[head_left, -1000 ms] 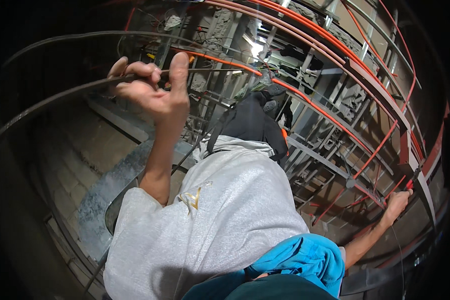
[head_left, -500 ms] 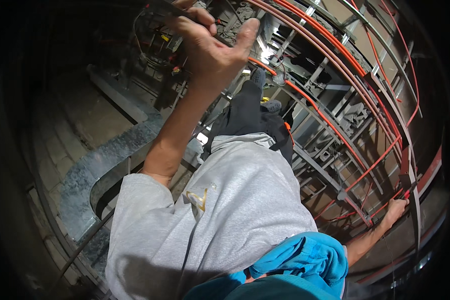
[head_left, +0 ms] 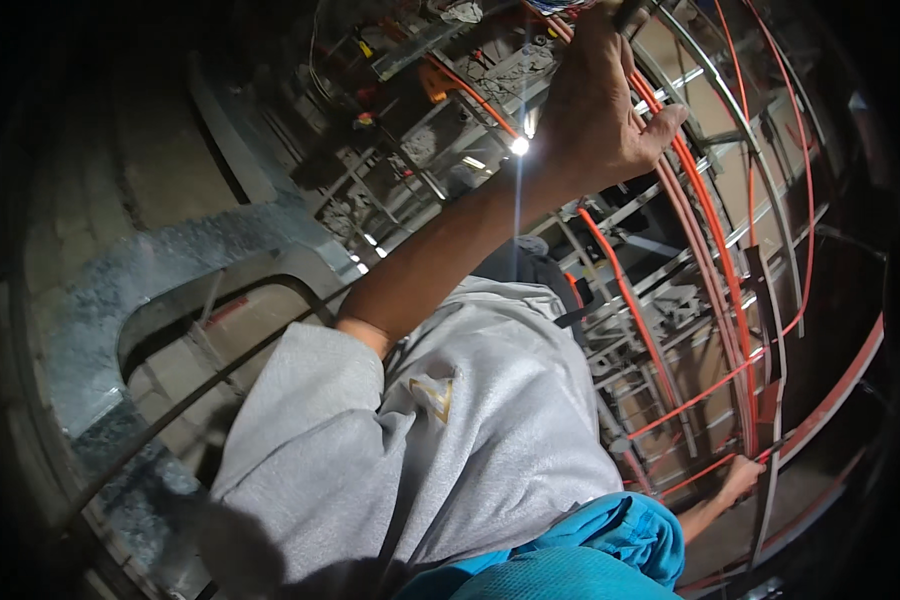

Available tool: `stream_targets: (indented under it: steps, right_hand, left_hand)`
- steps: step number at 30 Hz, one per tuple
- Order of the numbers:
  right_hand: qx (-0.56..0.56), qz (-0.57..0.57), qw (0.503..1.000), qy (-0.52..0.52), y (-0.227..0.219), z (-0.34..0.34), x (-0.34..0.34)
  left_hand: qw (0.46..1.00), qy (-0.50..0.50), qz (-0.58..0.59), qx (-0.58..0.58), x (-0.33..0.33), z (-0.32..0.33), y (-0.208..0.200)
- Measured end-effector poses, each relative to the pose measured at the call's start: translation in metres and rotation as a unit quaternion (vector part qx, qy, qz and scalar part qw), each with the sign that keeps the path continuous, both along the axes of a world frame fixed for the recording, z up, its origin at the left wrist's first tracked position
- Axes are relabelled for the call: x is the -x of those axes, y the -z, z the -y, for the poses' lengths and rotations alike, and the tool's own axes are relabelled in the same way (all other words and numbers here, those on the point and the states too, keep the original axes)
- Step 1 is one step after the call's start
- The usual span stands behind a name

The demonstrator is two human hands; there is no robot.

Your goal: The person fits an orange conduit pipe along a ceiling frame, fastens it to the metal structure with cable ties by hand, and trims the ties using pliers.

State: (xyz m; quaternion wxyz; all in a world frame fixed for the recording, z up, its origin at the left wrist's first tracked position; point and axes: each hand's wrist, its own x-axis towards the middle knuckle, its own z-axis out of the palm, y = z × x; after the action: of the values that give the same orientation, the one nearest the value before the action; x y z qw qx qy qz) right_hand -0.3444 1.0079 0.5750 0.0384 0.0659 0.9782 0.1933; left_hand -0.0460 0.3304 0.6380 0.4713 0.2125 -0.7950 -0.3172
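My left hand is raised over the orange and pinkish conduits, its thumb stretched out to the side. The other fingers curl around a dark object at the top edge of the view; its kind does not show. At the lower right, my right hand is closed at a thin dark-and-red tool. That hand is beside a curved metal strip and the lower ends of the conduits. Its fingertips are small and partly hidden.
A galvanized sheet-metal duct bends along the left, crossed by a dark cable. Metal framing lies below the conduits. A bright lamp shines beyond my left forearm. A red-edged beam curves along the right.
My left hand has swung right, from the upper middle to over the conduits. My right hand has shifted left and down in the view. The whole view has turned.
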Motion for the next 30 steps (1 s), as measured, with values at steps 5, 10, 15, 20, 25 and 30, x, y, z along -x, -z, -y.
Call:
stream_targets:
  steps: [5,10,15,20,25,30]
  right_hand:
    - [0.171,-0.160,0.971,-0.043,0.029,-0.026,-0.053]
    - [0.275,-0.086,0.957,-0.024,0.045,0.101,-0.170]
    - [0.438,0.203,0.869,-0.111,0.117,0.182,-0.202]
    - [0.488,0.331,0.773,-0.233,0.089,0.291,-0.191]
    - [0.427,0.335,0.738,-0.401,0.061,0.380,-0.150]
    - [0.395,0.343,0.760,-0.386,0.102,0.400,-0.098]
  left_hand:
    - [0.998,0.009,0.008,-0.063,0.007,-0.005,0.006]
    - [0.989,0.046,0.113,-0.085,-0.012,-0.006,-0.008]
    - [0.989,0.034,0.100,-0.107,-0.005,-0.003,-0.008]
    - [0.997,0.011,0.045,-0.064,0.002,-0.007,0.003]
    - [0.998,0.036,0.010,-0.055,-0.001,0.000,0.009]
    - [0.996,0.037,-0.015,-0.083,0.002,0.005,0.008]
